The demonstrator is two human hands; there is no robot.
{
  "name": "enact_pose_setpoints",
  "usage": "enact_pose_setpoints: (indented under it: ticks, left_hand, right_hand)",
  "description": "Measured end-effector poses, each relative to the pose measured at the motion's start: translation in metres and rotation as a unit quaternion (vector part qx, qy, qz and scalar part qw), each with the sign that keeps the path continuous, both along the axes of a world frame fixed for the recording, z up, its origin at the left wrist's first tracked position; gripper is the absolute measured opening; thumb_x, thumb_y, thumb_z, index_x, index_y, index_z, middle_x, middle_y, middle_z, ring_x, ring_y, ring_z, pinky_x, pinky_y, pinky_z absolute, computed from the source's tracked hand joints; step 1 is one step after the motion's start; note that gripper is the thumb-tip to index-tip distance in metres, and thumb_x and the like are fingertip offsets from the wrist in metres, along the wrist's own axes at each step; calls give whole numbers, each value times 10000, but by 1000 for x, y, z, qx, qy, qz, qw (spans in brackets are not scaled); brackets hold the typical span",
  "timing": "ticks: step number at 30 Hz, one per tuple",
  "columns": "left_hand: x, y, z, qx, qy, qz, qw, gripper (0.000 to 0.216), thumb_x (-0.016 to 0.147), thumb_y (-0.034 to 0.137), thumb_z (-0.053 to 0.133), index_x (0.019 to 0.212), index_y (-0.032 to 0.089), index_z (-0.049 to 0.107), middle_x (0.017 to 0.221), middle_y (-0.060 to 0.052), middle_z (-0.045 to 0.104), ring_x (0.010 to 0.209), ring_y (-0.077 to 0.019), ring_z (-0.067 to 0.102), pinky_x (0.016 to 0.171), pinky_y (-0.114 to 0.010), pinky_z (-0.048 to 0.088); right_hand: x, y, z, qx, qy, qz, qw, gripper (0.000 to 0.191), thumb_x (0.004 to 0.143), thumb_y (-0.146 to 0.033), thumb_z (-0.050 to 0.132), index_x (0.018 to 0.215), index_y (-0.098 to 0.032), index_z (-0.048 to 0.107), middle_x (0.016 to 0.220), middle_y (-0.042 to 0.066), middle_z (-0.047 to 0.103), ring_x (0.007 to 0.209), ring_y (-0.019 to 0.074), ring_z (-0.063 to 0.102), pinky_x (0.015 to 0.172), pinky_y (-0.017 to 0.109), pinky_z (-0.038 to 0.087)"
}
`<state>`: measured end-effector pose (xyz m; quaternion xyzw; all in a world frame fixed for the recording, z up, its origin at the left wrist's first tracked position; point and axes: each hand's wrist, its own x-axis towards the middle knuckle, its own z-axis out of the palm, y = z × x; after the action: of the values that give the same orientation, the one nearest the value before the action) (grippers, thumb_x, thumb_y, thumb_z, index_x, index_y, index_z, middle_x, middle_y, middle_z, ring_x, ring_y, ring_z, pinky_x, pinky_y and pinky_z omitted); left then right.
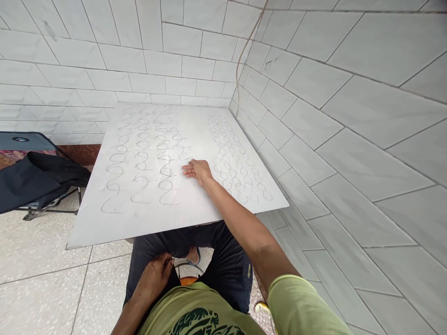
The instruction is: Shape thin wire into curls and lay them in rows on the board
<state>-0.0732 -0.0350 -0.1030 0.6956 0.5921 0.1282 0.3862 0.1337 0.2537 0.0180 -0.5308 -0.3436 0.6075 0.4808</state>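
Observation:
My right hand (198, 170) reaches over a large white board (153, 225), its fingers apart and tips close to the tail of a thin dark 2-shaped curve (181, 151). Nothing can be made out in those fingers. Left of it run columns of similar 2-shaped curves (166, 173). Small thin rings (228, 165) form slanting rows at the right of the board. Whether the curves and rings are fine wire or drawn lines, I cannot tell. My left hand (153, 274) rests on my thigh, fingers curled in, with nothing seen in it.
White tiled walls (335, 139) border the board at the back and right. At the left stands a folding chair (31, 139) with a dark cloth (38, 179) over it. A thin cable (240, 58) runs down the wall corner. The floor (42, 279) is speckled.

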Motion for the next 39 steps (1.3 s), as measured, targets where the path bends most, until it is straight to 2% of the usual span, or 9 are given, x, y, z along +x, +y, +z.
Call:
enact_pose_setpoints:
  ticks: [4,7,13,16,19,24,27,31,39]
  left_hand:
    - [-2,-1,-2,3,12,3,1000,299,1026,346,392,1025,207,657,1030,-108,769,970,-239,733,860,-316,495]
    - [-2,-1,-3,7,2,-10,1000,303,1026,346,385,1031,212,657,1016,-101,768,958,-237,732,867,-321,492]
    - [6,6,-8,9,8,-33,999,295,1016,341,398,1037,216,664,1036,-99,778,984,-242,743,885,-324,505]
    - [14,10,-9,21,21,-48,998,296,1011,343,413,1064,215,675,1089,-110,780,1034,-252,743,930,-337,515]
    - [19,12,-9,25,42,-63,997,327,1011,356,420,1135,198,679,1184,-133,767,1109,-263,730,982,-354,516]
    - [17,7,-7,2,75,-59,995,334,1002,336,447,1200,207,683,1271,-136,746,1174,-275,712,1046,-382,500]
    - [12,3,-5,-11,68,-49,996,307,997,328,453,1147,242,707,1244,-111,760,1159,-269,718,1025,-369,511]
    - [11,2,-1,-30,70,-46,996,290,980,305,468,1117,248,717,1217,-106,769,1155,-267,716,1018,-360,507]
    - [18,2,3,-28,89,-66,993,362,1013,308,422,1224,183,688,1280,-169,734,1186,-279,694,1051,-388,475]
  right_hand:
    - [39,-33,0,37,-60,41,997,193,1019,-179,532,868,-146,647,722,65,743,464,121,628,430,216,459]
    - [86,-49,1,128,-209,52,968,182,985,-172,527,867,-158,665,756,43,733,490,124,637,457,226,456]
    - [163,-53,11,229,-507,6,831,171,954,-166,514,909,-181,679,820,34,725,706,168,656,696,285,486]
    - [166,-40,17,246,-593,65,764,195,956,-144,495,957,-172,688,972,80,720,872,203,644,769,305,466]
    - [155,-20,20,198,-650,134,721,203,957,-123,489,976,-157,688,1101,130,691,920,222,634,767,316,455]
    - [129,7,14,163,-669,184,702,97,909,-224,654,928,-145,706,1127,174,684,951,280,648,807,359,488]
    - [115,8,8,159,-683,195,686,103,906,-153,631,957,-130,718,1138,200,683,944,292,663,837,381,500]
    - [104,0,4,166,-691,197,676,218,898,-29,534,974,-114,720,1138,213,682,944,292,674,836,383,501]
    - [118,-31,19,218,-653,206,695,229,1003,-175,483,1107,-153,686,1160,141,680,944,239,655,788,331,488]
